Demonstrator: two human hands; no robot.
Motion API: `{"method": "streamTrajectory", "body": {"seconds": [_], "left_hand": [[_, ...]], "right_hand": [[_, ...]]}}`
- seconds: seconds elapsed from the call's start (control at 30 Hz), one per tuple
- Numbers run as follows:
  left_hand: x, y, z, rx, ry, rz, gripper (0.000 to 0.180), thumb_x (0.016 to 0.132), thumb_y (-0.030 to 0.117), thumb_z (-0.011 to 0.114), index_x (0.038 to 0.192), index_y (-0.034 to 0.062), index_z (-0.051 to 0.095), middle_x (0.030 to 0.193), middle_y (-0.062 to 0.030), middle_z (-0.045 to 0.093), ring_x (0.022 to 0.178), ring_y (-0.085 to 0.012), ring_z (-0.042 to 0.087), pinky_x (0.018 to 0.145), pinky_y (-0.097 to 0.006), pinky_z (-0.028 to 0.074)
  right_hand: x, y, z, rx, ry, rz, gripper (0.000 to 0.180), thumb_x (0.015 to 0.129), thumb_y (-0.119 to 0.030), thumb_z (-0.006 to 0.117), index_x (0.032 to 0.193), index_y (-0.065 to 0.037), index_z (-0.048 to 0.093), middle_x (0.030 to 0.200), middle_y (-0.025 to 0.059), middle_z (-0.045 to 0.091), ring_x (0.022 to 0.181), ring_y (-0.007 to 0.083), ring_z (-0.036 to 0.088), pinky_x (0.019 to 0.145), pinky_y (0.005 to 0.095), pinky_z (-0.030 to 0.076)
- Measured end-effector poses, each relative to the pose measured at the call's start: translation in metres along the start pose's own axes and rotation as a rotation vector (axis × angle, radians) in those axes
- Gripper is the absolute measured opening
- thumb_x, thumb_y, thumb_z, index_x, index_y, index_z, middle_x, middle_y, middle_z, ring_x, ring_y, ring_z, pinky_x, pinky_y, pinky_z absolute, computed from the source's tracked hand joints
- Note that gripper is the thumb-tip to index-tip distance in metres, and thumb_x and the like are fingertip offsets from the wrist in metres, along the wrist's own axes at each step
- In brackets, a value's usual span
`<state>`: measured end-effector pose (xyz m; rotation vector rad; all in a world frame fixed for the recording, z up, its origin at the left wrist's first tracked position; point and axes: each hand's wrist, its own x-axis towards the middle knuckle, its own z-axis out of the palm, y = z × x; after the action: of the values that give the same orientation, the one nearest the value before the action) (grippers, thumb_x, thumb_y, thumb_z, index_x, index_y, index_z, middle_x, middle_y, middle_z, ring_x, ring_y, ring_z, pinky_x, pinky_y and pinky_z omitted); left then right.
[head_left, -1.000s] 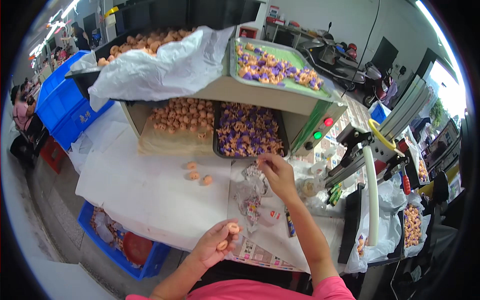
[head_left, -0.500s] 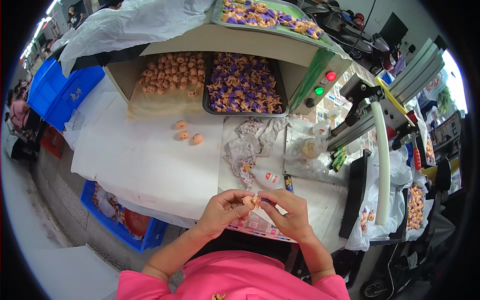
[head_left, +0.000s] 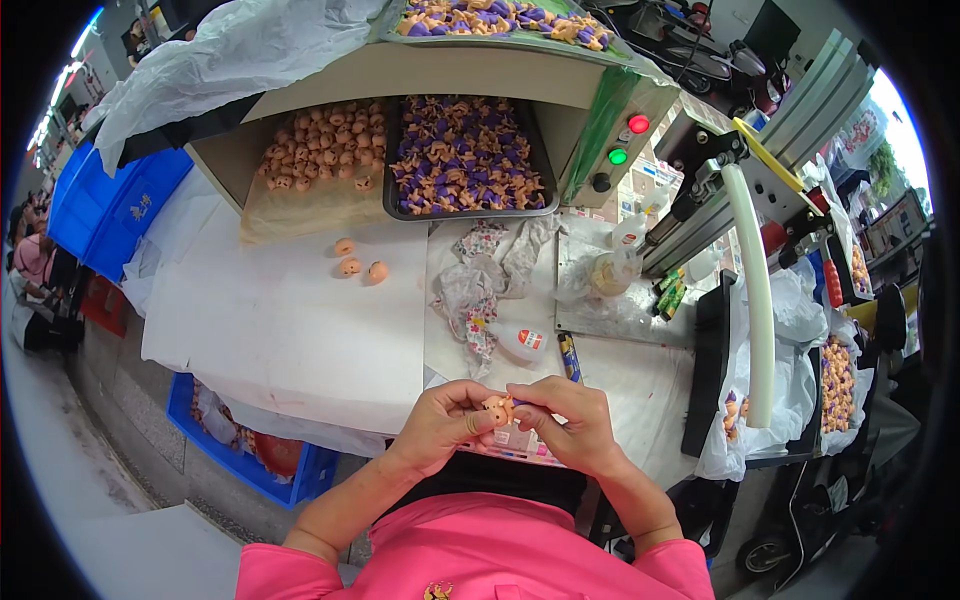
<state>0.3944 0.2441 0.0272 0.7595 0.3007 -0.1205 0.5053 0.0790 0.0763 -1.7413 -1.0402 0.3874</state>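
Note:
My left hand [head_left: 440, 428] pinches a small peach-coloured doll head [head_left: 497, 408] between thumb and fingers, close to the table's front edge. Against it, my right hand [head_left: 578, 425] grips a doll body with a purple part, mostly hidden by the fingers. Head and body touch. Three loose doll heads [head_left: 350, 267] rest on the white table sheet [head_left: 280, 330] farther off. Inside the open box [head_left: 420, 84] lies a pile of doll heads [head_left: 335, 140], beside a dark tray [head_left: 470, 214] full of purple-and-peach doll bodies [head_left: 465, 155].
A press machine [head_left: 700, 200] with a pale hose stands at the right, near a lined black bin [head_left: 708, 370]. A plastic bottle [head_left: 520, 342], crumpled cloth [head_left: 470, 295] and a dark blue tube [head_left: 569, 357] lie ahead of my hands. Blue crates [head_left: 130, 200] are at the left.
My hands stay together in nearly the same place, the doll head now turned with its face more visible. The whole view has shifted slightly.

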Motion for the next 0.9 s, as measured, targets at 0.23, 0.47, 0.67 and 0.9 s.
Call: {"method": "streamTrajectory", "body": {"seconds": [0.23,0.47,0.67,0.9], "left_hand": [[0.0,0.003,0.016,0.036,0.02,0.066,0.024,0.086,0.013,0.069,0.103,-0.0008,0.06,0.086,-0.0058,0.064,0.068,-0.0086,0.063,0.059,-0.022,0.057],[0.013,0.0,0.016,-0.056,0.037,0.008,0.02,0.088,0.011,0.067,0.103,0.0019,0.058,0.09,-0.0074,0.065,0.063,-0.0087,0.06,0.052,-0.021,0.051],[0.018,0.013,0.02,-0.048,0.048,-0.024,0.016,0.091,0.012,0.062,0.103,0.0043,0.054,0.094,-0.0089,0.065,0.055,-0.0049,0.05,0.044,-0.018,0.039],[0.023,0.001,0.043,-0.04,0.013,-0.047,0.019,0.092,0.011,0.06,0.108,0.0041,0.052,0.098,-0.0116,0.065,0.053,-0.0053,0.048,0.044,-0.018,0.037]], "right_hand": [[-0.003,-0.001,0.004,-0.006,0.099,-0.026,0.024,0.084,0.004,0.063,0.108,-0.001,0.065,0.087,0.011,0.066,0.068,0.0175,0.067,0.058,0.0258,0.053],[0.002,0.007,-0.004,-0.036,0.139,0.008,0.021,0.087,0.0,0.062,0.108,0.001,0.065,0.085,0.0109,0.067,0.071,0.0164,0.068,0.06,0.0256,0.054],[0.036,-0.025,-0.102,-0.781,0.669,-0.373,0.023,0.088,-0.004,0.058,0.109,0.002,0.065,0.098,0.0132,0.069,0.071,0.0151,0.061,0.066,0.0267,0.049],[0.118,-0.102,-0.216,-1.011,0.957,-0.698,0.029,0.096,-0.014,0.052,0.118,0.002,0.062,0.104,0.0077,0.07,0.085,0.01,0.062,0.08,0.0231,0.047]]}}
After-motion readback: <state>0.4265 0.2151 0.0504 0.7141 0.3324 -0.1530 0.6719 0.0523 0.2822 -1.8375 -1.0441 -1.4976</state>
